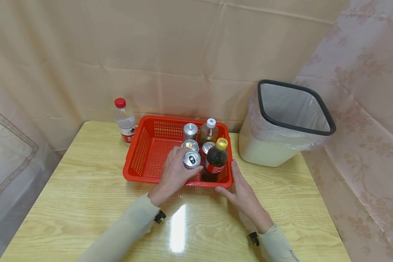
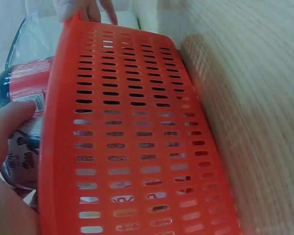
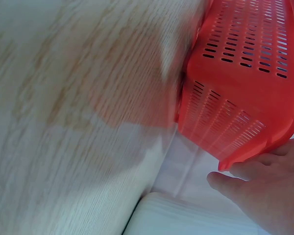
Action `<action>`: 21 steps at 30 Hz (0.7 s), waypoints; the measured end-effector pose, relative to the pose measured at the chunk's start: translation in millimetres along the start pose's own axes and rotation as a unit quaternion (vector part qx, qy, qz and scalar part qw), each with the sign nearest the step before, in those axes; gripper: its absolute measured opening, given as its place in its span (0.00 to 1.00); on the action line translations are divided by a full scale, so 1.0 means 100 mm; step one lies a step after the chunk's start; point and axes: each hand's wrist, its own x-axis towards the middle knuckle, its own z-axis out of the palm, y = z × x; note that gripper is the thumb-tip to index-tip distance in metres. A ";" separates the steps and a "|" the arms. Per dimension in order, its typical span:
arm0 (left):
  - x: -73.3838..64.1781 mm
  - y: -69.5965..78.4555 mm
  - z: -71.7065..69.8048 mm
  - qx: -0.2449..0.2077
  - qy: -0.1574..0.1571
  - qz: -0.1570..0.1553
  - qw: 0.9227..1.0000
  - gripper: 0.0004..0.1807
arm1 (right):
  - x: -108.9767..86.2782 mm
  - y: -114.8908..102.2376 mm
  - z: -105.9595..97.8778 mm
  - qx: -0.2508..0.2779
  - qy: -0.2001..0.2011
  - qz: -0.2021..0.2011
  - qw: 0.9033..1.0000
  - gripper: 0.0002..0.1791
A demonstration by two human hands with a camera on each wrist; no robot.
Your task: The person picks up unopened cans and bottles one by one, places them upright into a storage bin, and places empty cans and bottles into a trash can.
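A red plastic basket (image 1: 157, 179) sits on the wooden table. Over its front part, my left hand (image 1: 177, 168) grips a drink can (image 1: 191, 160), whose silver top with a dark tab faces up. The left wrist view shows the printed side of this can (image 2: 23, 154) beyond the basket's rim. A cola bottle (image 1: 216, 157) with a yellow cap stands just right of the can. Behind are more cans (image 1: 190, 130) and a white-capped bottle (image 1: 207, 134) of amber drink. My right hand (image 1: 243, 193) touches the basket's front right corner, fingers along the side and thumb at the front.
A clear water bottle (image 1: 126, 123) with a red cap stands left of the basket. At the back right is a cream waste bin (image 1: 258, 145) with a black rim and a plastic liner. A curtain (image 1: 170, 65) hangs behind the table (image 1: 85, 203).
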 end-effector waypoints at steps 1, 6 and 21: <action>0.00 -0.01 0.00 0.006 -0.003 0.000 1.000 0.35 | 0.00 0.00 0.00 -0.001 0.001 -0.001 1.000 0.66; 0.02 -0.06 0.02 0.035 -0.009 0.012 0.999 0.35 | 0.00 -0.01 0.00 0.001 0.001 -0.002 1.000 0.65; 0.08 -0.09 0.01 0.036 -0.016 0.021 0.999 0.40 | -0.01 0.00 0.01 0.007 0.000 0.002 1.000 0.65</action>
